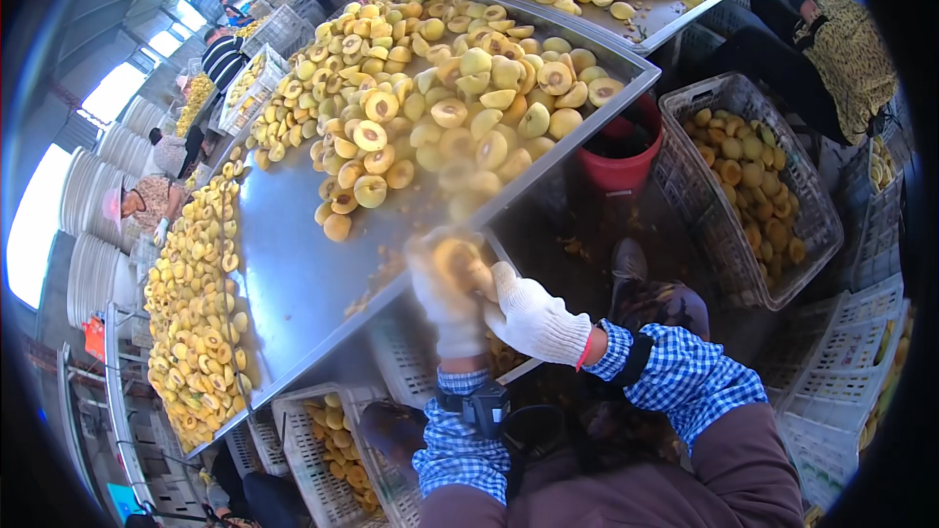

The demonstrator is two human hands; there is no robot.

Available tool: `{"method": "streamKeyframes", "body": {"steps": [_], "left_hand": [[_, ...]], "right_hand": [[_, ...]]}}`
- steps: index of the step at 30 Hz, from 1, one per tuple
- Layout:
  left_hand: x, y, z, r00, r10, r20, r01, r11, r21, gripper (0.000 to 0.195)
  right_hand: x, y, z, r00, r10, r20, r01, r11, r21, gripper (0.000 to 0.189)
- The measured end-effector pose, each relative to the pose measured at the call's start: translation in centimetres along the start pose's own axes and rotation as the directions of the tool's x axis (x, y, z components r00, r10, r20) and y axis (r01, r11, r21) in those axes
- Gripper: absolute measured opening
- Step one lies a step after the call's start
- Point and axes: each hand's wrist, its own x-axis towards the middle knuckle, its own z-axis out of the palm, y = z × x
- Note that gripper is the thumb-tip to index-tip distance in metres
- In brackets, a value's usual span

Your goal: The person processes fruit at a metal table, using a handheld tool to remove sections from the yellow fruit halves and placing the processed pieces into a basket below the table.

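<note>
Over the near edge of the metal table, my left hand (436,293), in a white knit glove and blurred, holds a cut yellow peach half (453,258) with its brown pit hollow facing up. Also white-gloved, my right hand (541,317) meets the fruit from the right, thumb and fingers bent toward the cut face. A tan, blurred piece (481,280) shows between its fingertips and the fruit; whether it is a tool I cannot tell. Just beyond my hands, a heap of halved peaches (370,136) covers much of the metal table (293,242).
A red bucket (623,165) stands below the table's corner. Plastic crates of peaches stand at right (821,205) and at lower left (301,447). A second table (664,28) adjoins at the back. One person in a pink hat (150,198) works across the table; another sits at right (843,51).
</note>
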Motion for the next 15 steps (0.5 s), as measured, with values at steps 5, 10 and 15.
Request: {"method": "streamKeyframes", "body": {"steps": [5, 10, 15], "left_hand": [[0.3, -0.1, -0.3, 0.996, -0.088, -0.033, 0.089, 0.995, 0.041, 0.053], [0.6, 2.4, -0.6, 0.87, -0.478, 0.123, 0.48, 0.877, 0.011, 0.061], [-0.7, 1.9, -0.3, 0.936, -0.33, 0.12, 0.348, 0.918, -0.188, 0.065]], "right_hand": [[-0.5, 0.5, -0.2, 0.999, 0.042, 0.03, -0.042, 0.999, 0.017, 0.032], [-0.9, 1.1, 0.6, 0.994, -0.085, -0.067, 0.091, 0.991, 0.096, 0.03], [-0.5, 0.7, -0.5, 0.959, 0.125, 0.255, -0.207, 0.923, 0.324, 0.027]]}}
